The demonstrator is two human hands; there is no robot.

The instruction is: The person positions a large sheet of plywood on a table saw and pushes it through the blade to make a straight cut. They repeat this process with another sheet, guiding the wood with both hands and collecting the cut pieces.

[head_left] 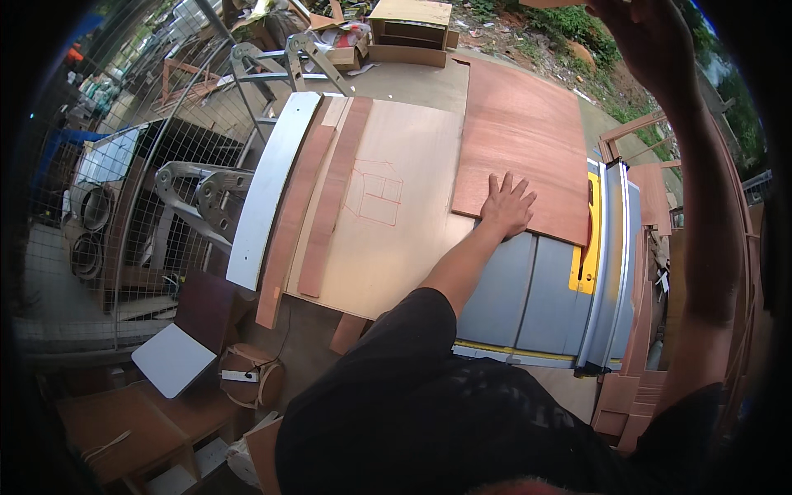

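Note:
My left hand (506, 208) lies flat with its fingers spread on a reddish-brown plywood panel (528, 132). The panel rests partly on the grey table saw (495, 289), its right edge beside the saw's yellow insert (584, 268) and the silver rip fence (606, 256). Raised at the top right, my right hand (639, 10) is cut off by the picture's upper edge. Its fingers are bent around what looks like a light-coloured piece of wood (549, 2), of which only a sliver shows.
Left of the saw, a pale board (412, 148) with red pencil lines carries brown wood strips (334, 198) and a white board (272, 190). A folding ladder (206, 194) and wire fence stand farther left. Wooden frames (648, 198) lean at the right. A wooden box (410, 29) sits behind.

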